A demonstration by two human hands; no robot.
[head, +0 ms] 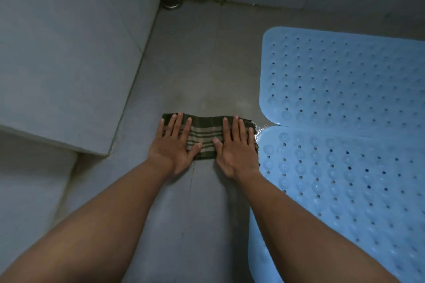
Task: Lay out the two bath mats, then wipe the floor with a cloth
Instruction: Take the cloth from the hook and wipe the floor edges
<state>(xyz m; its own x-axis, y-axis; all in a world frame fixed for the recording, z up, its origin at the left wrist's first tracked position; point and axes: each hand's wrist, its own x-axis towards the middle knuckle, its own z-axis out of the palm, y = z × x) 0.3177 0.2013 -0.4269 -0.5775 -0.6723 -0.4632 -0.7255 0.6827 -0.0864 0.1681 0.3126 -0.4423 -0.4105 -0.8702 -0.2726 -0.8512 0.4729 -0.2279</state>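
A: Where's the cloth (205,136) rn?

B: Flat on the grey floor (195,64), folded into a strip — dark green w/ pale stripes. Everything else I'll place relative to it.

A: Hands?

B: Both on top of it, palms down. Left hand (176,145) covers the cloth's left end, fingers spread apart and flat, thumb angled in toward the middle. Right hand (234,147) covers the right end, same deal — fingers splayed, not gripping, just pressed flat on the fabric. Thumbs near each other over the striped centre but not touching.

A: Mats?

B: Two blue mats w/ holes, both right of the cloth. Far mat (340,80) lies beyond and to the right; near mat (345,190) is just beside the cloth's right end — can't tell if they actually touch. The two mats meet edge to edge, maybe a slight overlap.

A: Anything wet?

B: Shiny patch on the floor at the cloth's right end, where the mats' corners meet.

A: Other stuff?

B: Round metal drain (171,2) well beyond the cloth, in the corner. Tiled wall (69,53) left of the cloth.
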